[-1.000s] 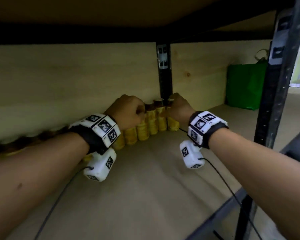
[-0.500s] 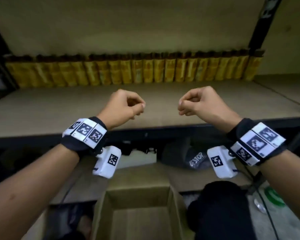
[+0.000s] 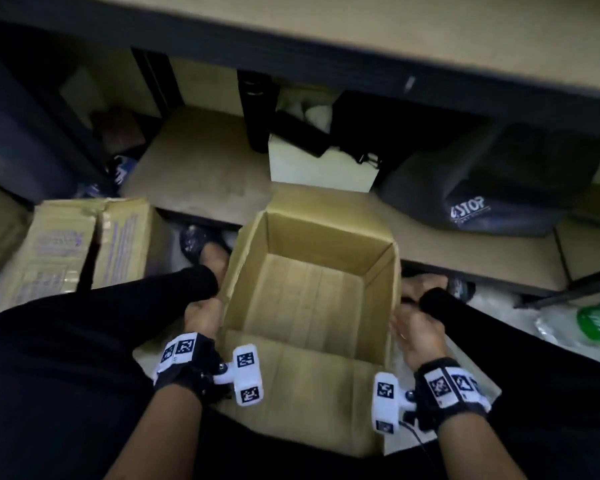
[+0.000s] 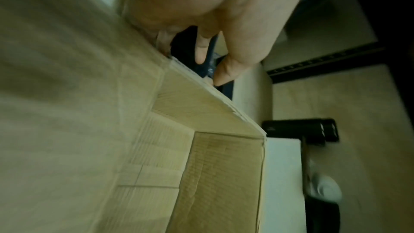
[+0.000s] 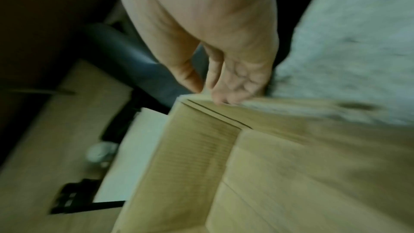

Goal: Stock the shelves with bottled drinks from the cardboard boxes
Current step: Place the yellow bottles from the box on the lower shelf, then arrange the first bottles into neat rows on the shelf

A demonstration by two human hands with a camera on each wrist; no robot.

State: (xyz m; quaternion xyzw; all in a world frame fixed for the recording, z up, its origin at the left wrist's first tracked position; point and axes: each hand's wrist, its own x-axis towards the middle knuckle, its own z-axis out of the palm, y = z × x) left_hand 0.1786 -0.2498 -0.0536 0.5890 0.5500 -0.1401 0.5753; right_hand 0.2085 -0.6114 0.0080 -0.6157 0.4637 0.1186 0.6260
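Two hands (image 3: 309, 323) beside open cardboard box (image 3: 312, 296), black bag (image 3: 482, 195) behind.

Bare forearms, banded wrists
The person is wearing black wristbands (image 3: 187, 370) with white coded tags, white camera pods (image 3: 246, 374), and black trousers (image 3: 66, 358).

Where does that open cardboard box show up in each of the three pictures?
Head view: the box sits centre, between the knees, opening up, no bottles in it.
Left wrist view: the box fills the left and lower centre, under the left hand.
Right wrist view: the box fills the lower right, under the right hand.
Shared landmark: the white block behind the box.
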